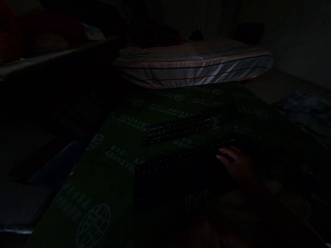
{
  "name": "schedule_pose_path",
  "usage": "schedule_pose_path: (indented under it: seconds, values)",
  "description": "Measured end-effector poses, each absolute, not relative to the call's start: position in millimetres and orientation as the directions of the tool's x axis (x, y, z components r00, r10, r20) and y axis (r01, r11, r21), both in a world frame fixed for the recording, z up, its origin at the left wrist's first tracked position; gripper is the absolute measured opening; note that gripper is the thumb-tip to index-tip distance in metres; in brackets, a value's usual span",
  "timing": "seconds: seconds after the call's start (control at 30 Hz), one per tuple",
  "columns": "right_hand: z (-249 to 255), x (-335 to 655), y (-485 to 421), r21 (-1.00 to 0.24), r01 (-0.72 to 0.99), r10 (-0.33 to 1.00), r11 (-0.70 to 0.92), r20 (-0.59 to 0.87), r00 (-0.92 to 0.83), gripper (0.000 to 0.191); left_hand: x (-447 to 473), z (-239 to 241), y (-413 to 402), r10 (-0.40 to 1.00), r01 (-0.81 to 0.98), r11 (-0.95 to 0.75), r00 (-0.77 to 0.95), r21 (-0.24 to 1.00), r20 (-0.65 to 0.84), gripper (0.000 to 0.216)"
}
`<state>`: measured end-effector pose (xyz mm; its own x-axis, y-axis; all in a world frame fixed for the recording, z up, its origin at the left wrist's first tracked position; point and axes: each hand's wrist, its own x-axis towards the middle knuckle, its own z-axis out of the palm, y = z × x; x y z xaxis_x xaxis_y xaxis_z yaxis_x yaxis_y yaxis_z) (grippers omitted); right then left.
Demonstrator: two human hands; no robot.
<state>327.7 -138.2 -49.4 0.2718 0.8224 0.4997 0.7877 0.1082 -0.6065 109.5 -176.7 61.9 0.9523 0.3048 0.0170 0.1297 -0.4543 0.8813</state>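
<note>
The scene is very dark. My right hand (238, 165) rests on a black cloth piece (178, 180) edged with a row of small shiny beads, its fingers lying flat on the cloth's right end. Beyond it lies a beaded dark strip (181, 128). Both lie on a green printed sheet (100, 180) with pale globe logos and text. My left hand is not visible.
A mattress (194, 66) with shiny striped sides lies at the back. A dark shelf or bench (25, 64) with red cloth stands at the left. Bluish crumpled material (305, 109) lies at the right on the floor.
</note>
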Motion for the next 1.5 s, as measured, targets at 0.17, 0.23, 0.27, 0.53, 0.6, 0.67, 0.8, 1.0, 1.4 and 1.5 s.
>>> schedule_pose_path:
  seconds: [0.17,0.23,0.27,0.53,0.6,0.67,0.8,1.0,1.4,1.5]
  values:
    - [-50.7,327.6,-138.4,-0.619,0.771,0.814,0.148,0.519,0.26,0.018,120.3,31.1,-170.1,0.488,0.376,-0.598,0.871,0.708,-0.05,0.032]
    - [-50.8,327.2,-139.0,-0.624,0.766,0.814,0.153,0.52,0.261,0.018,125.2,20.8,-168.9,0.569,0.523,-0.691,0.819,0.499,-0.071,0.038]
    - [-50.8,327.0,-139.3,-0.625,0.766,0.813,0.152,0.52,0.263,0.018,127.8,16.7,-168.4,0.579,0.563,-0.73,0.811,0.387,-0.085,0.04]
    - [-49.7,325.1,-140.0,-0.619,0.773,0.809,0.139,0.521,0.272,0.019,139.7,1.9,-165.0,0.577,0.602,-0.778,0.798,0.179,-0.176,0.051]
    - [-50.6,325.3,-140.0,-0.621,0.772,0.805,0.14,0.525,0.276,0.019,138.9,0.5,-165.0,0.573,0.601,-0.778,0.799,0.186,-0.183,0.051]
    - [-51.9,325.7,-139.8,-0.62,0.772,0.804,0.138,0.526,0.278,0.019,138.1,-0.8,-165.0,0.568,0.598,-0.779,0.8,0.19,-0.191,0.05]
    - [-53.5,326.6,-139.0,-0.607,0.784,0.802,0.132,0.53,0.275,0.019,138.8,-1.5,-164.5,0.558,0.599,-0.772,0.799,0.214,-0.224,0.054]
    - [-54.0,326.3,-138.6,-0.613,0.779,0.805,0.137,0.527,0.273,0.021,139.0,0.4,-164.4,0.54,0.587,-0.779,0.807,0.222,-0.239,0.053]
    - [-58.0,327.6,-139.5,-0.607,0.784,0.805,0.13,0.526,0.275,0.023,135.4,16.0,-166.4,0.54,0.583,-0.784,0.809,0.212,-0.231,0.056]
    - [-57.9,326.9,-139.7,-0.607,0.784,0.806,0.132,0.526,0.272,0.022,135.9,14.4,-165.1,0.547,0.586,-0.781,0.809,0.215,-0.215,0.056]
